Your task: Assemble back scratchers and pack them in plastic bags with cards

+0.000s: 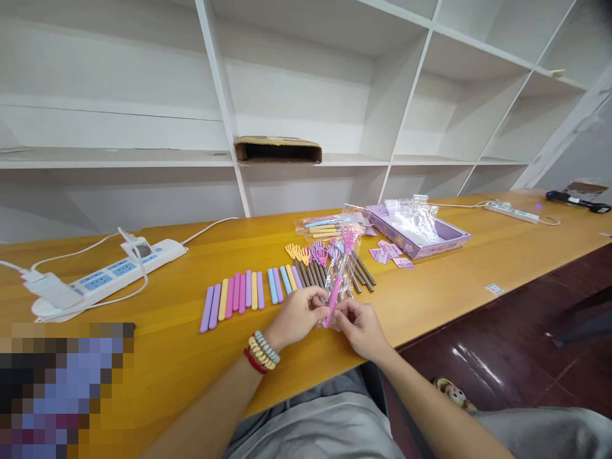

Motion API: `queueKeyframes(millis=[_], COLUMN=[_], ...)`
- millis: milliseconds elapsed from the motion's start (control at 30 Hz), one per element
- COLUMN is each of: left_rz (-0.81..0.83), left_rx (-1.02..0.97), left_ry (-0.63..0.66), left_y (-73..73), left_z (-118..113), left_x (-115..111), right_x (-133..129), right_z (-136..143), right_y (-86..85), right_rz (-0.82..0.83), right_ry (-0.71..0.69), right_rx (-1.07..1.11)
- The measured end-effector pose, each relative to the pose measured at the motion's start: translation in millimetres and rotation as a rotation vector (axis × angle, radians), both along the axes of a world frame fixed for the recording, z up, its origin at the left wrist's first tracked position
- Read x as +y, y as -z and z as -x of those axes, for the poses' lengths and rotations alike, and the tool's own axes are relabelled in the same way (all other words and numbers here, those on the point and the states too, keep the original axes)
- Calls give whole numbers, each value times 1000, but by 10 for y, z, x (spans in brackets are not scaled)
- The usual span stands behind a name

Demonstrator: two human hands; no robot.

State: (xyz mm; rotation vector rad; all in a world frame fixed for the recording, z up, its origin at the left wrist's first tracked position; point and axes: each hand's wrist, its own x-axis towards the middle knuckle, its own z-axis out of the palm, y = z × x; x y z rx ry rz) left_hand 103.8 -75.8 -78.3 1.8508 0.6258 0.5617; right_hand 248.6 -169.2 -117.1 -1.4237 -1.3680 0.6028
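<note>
A pink back scratcher (pixel 334 293) in a clear plastic bag is pinched at its lower end between my left hand (pixel 297 313) and my right hand (pixel 361 327). Both hands have their fingers closed on it near the table's front edge. Left of it lies a row of purple, yellow, pink and blue handle tubes (pixel 236 293). Behind the hands, several metal rods with yellow, purple and pink hand-shaped heads (pixel 306 256) lie side by side, partly hidden by the bag. Bagged scratchers (pixel 325 226) lie farther back.
A purple box (pixel 444 245) holding clear bags (pixel 415 220) stands at the back right, with small purple cards (pixel 381 255) beside it. Power strips (pixel 117 271) with cables lie left and far right. White shelves hold a cardboard box (pixel 278 150). A pixelated patch covers the lower left.
</note>
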Motion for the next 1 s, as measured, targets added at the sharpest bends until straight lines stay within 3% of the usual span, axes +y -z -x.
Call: queueKeyframes(millis=[233, 467, 700, 1000], left_rz=[-39, 37, 110, 203], left_rx=[22, -33, -91, -108], left_ry=[-19, -2, 21, 69], left_y=[34, 50, 28, 21], left_z=[-6, -7, -15, -21], left_x=[31, 29, -8, -28], right_x=[-1, 3, 7, 27], right_z=[0, 23, 8, -115], right_y=[-5, -6, -25, -43], right_rz=[17, 40, 1, 100], right_ry=[-45, -152, -189, -208], right_rx=[95, 367, 418, 460])
